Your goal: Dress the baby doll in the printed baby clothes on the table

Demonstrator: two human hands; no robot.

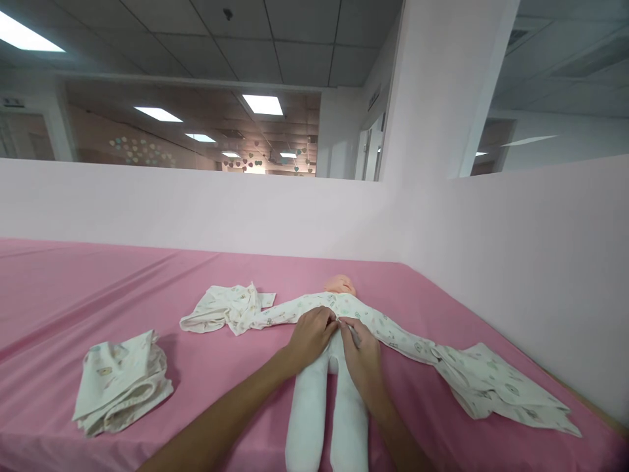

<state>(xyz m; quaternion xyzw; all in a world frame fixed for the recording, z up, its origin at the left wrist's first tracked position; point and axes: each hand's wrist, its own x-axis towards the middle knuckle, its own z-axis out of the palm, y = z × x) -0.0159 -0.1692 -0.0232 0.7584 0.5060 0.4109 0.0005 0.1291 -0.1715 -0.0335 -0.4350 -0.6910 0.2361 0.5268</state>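
A baby doll [304,413] lies on its back on a pink sheet, its plain white legs toward me. Only part of its head [340,284] shows at the far end. A white printed baby shirt [393,328] covers its chest and both outstretched arms. My left hand [310,335] is closed, with its fingertips pinching the shirt's front at the middle. Close beside it, my right hand [362,354] also pinches the shirt there, thumb and fingers together. The exact bit of cloth between the fingertips is hidden.
A crumpled printed cloth [223,309] meets the left sleeve's end. Another printed cloth [506,380] spreads beyond the right sleeve. At near left sits a folded printed garment [120,383]. The pink sheet [221,393] runs back to a low white wall [196,206] with windows above.
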